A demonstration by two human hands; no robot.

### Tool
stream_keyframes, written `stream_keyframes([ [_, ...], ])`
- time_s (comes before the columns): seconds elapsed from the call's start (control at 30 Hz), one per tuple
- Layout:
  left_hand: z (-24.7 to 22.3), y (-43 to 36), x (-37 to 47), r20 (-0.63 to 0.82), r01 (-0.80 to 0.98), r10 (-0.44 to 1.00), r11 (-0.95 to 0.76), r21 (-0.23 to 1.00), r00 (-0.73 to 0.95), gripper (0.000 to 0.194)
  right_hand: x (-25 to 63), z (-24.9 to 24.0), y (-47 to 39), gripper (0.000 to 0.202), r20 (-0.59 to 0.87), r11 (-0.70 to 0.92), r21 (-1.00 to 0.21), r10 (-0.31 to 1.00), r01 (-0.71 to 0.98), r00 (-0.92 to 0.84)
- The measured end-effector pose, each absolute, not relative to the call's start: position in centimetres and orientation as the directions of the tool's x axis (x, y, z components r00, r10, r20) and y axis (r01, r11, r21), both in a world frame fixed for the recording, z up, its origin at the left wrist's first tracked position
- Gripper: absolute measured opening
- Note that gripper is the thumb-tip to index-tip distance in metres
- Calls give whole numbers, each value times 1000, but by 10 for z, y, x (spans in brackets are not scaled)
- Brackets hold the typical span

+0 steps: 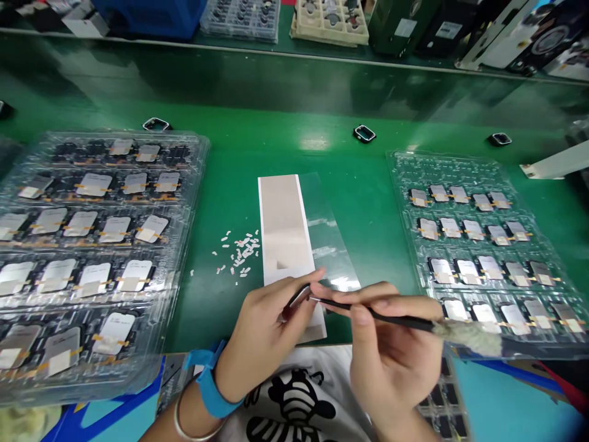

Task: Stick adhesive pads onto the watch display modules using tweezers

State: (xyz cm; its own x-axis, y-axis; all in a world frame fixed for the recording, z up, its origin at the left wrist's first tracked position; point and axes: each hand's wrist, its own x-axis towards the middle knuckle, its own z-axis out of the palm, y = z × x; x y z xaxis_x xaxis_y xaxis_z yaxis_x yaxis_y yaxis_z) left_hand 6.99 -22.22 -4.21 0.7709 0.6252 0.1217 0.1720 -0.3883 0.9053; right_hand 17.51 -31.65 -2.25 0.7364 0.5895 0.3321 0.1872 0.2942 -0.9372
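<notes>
Low in the centre, my left hand (269,325) is closed around a small dark-edged part (298,297), held tilted between thumb and fingers. My right hand (396,344) grips a thin black tool (391,317) with a fuzzy, wrapped rear end; its fine metal tip touches or nearly touches the part. Beneath the hands lies a beige strip with white edges (284,215), beside a clear film (329,236). Small white pieces (246,250) are scattered left of the strip.
A large clear tray (196,178) of silvery modules stands at the left, and another tray (400,178) at the right. Small black frames (364,134) lie toward the back. A shelf edge (285,51) with boxes and trays spans the rear.
</notes>
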Motion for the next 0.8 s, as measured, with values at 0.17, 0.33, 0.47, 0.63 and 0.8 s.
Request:
stream_keyframes([
  [0.17, -45, -221, 66, 161, 146, 636, -402, 904, 755, 53, 163, -22, -302, 21, 370, 331, -920, 553, 210, 746],
  [0.33, -46, -221, 67, 173, 121, 648, -383, 916, 742, 54, 158, -26, -297, 23, 413, 357, -901, 529, 248, 741],
  [0.47, -45, -220, 67, 182, 96, 640, -375, 922, 746, 52, 156, -27, -296, 19, 401, 322, -909, 504, 265, 765],
  [0.63, -45, -220, 66, 176, 80, 637, -352, 933, 751, 52, 157, -28, -294, 16, 388, 267, -919, 493, 290, 778],
  [0.8, -45, -221, 65, 169, 76, 638, -338, 938, 751, 51, 155, -32, -293, 17, 386, 254, -921, 481, 296, 787],
])
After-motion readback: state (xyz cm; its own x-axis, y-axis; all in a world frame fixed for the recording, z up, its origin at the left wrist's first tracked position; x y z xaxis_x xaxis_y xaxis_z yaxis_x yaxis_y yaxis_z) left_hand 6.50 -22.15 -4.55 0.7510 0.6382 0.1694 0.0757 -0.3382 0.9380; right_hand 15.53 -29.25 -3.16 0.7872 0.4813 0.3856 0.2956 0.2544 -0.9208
